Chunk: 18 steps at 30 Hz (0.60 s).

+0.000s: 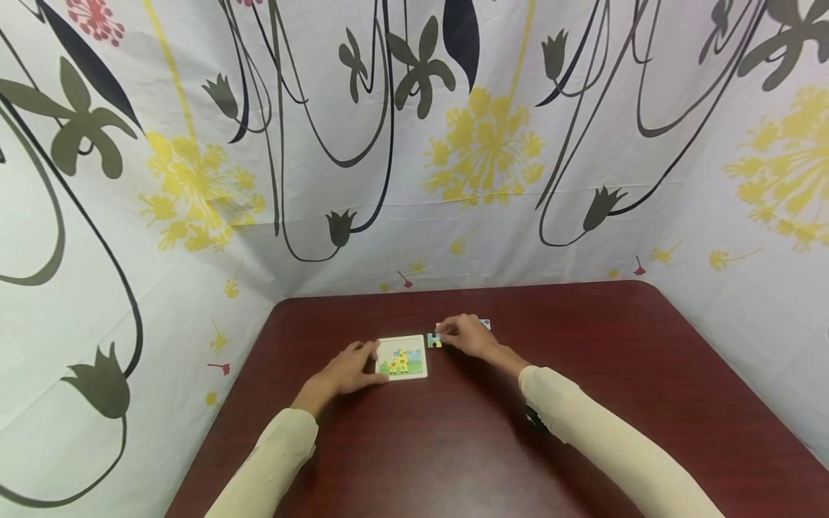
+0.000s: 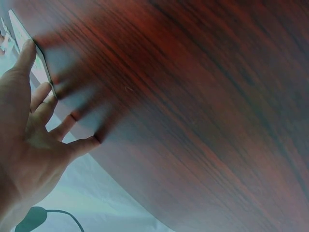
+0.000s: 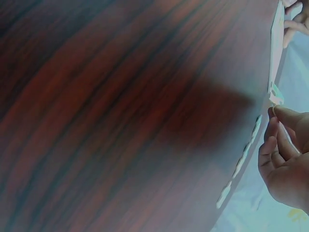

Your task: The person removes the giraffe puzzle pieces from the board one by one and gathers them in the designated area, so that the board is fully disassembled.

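Observation:
A white puzzle tray lies on the table, with a giraffe picture partly put together in it. My left hand rests at its left side, thumb on the near edge and a fingertip by the far left corner. In the left wrist view, the other fingers of that left hand spread onto the tabletop. Just right of the tray, my right hand pinches a puzzle piece between thumb and fingertips. The right wrist view shows the piece upright-edged beside the tray's end.
More puzzle pieces lie beyond the right hand, partly hidden by it; the right wrist view shows these pieces in a row. The dark red table ends at the back against a floral curtain.

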Available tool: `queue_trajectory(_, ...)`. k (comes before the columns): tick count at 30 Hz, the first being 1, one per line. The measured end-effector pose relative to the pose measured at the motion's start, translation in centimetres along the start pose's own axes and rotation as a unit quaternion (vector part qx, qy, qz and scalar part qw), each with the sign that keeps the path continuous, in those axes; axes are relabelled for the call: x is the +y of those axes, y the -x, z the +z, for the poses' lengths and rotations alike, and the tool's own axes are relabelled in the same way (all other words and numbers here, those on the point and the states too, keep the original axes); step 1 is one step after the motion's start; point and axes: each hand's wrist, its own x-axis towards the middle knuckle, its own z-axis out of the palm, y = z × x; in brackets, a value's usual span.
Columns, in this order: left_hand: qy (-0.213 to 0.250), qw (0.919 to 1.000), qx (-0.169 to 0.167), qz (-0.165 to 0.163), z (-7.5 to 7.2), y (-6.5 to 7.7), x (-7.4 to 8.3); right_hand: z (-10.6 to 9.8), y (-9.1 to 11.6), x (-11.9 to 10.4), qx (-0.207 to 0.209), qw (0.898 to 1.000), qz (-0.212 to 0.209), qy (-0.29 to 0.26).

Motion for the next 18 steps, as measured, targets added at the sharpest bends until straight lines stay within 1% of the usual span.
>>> queue_trajectory(4, -0.003, 1.0000, -0.001, 0.000, 0.0, 0.0, 0.0, -0.3, 0.3, 0.6, 0.000, 1.000, 0.006, 0.014)
queue_trajectory(11, -0.004, 1.0000, 0.001, -0.001, 0.0, 0.0, 0.1, -0.7, 0.8, 1.0, -0.014, 0.999, 0.025, 0.040)
queue_trajectory(18, -0.002, 1.0000, 0.000, 0.000, 0.0, 0.1, 0.1, -0.7, 0.9, 1.2, -0.012, 0.999, 0.021, 0.045)
